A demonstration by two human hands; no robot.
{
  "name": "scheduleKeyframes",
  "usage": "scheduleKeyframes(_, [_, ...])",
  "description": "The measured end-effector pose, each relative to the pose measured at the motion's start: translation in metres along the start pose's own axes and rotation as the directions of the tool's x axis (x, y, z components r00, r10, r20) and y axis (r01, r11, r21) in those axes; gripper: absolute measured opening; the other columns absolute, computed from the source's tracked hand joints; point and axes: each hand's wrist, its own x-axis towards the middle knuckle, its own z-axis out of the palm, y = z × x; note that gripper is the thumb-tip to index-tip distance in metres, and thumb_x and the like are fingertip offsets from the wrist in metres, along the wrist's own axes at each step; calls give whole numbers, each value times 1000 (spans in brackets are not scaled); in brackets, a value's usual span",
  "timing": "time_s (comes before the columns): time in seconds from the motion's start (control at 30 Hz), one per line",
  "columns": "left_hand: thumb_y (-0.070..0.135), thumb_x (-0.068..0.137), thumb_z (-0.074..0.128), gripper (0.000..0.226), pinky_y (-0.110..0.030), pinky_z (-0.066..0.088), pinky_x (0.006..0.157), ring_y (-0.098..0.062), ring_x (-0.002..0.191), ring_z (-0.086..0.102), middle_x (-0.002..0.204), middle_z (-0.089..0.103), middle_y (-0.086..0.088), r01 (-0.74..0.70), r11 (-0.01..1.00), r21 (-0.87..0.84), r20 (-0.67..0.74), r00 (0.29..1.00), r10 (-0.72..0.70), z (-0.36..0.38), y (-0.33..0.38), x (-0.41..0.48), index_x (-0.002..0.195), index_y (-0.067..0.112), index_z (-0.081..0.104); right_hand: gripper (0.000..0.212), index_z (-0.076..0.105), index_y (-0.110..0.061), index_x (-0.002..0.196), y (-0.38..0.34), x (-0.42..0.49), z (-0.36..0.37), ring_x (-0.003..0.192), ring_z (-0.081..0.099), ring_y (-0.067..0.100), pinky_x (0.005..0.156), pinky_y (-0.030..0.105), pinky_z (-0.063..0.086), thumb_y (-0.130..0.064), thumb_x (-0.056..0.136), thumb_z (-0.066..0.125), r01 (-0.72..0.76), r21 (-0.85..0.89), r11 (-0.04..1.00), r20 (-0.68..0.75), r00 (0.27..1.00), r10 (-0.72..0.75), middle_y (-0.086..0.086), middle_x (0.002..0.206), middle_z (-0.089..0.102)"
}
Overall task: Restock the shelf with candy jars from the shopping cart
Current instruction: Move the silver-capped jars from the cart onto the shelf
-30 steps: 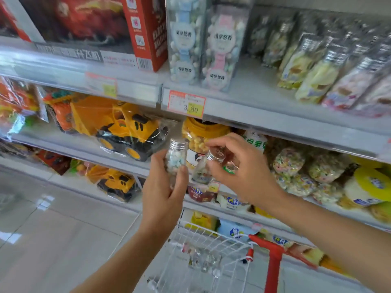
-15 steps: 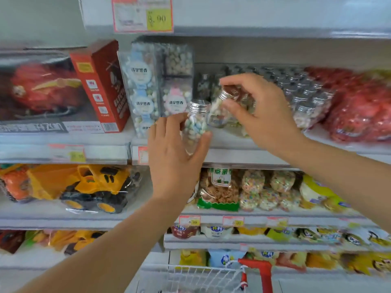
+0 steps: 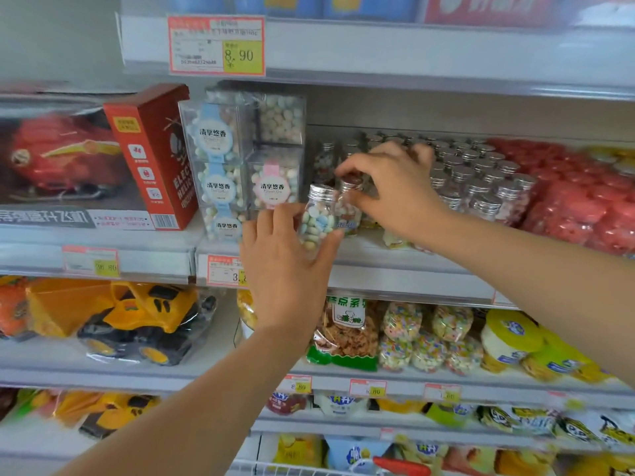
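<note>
Stocked shelf (image 3: pixel 395 269) at hand height
It carries silver-capped candy jars (image 3: pixel 481 187), clear candy boxes (image 3: pixel 240 159), a red toy box (image 3: pixel 154 156) and red bags (image 3: pixel 577 204).

At your left sits a red toy box (image 3: pixel 151 156), with a yellow toy truck (image 3: pixel 144 321) bagged on the level below. Red packets (image 3: pixel 577 204) fill the right edge, possibly sweets, though they're blurred.

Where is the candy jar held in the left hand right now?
In the head view, centre frame: the left hand holds the candy jar at the shelf edge, just right of the clear candy boxes.
</note>
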Motion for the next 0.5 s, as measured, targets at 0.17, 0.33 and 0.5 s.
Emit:
scheduleKeyframes(0.17, [49,83,66,47,-29,35,89,-15,101,40,106,52,6,3,1000,-7,-26,1000,-3,1,2,1,117,18,54,32,64,-33,118,-1,-5,-13,116,46,8,89,32,15,-45,96,43,59,219,974,-112,993,-35,-21,111,62])
scheduleKeyframes(0.33, [49,81,66,44,-31,36,87,-18,101,41,104,53,5,-25,1000,3,-24,999,25,3,4,1,112,20,55,44,62,-37,118,-14,-17,-15,111,45,-3,88,21,11,-61,82,55,130,393,910,-17,991,-135,-23,103,61])
scheduleKeyframes(0.5, [53,86,58,48,-31,35,90,-18,105,42,110,52,4,-104,994,15,-24,994,105,-1,-1,0,119,19,51,35,65,-35,108,-12,-8,-15,103,57,-3,108,46,27,-54,78,66,81,542,836,-50,997,-65,-21,97,65])
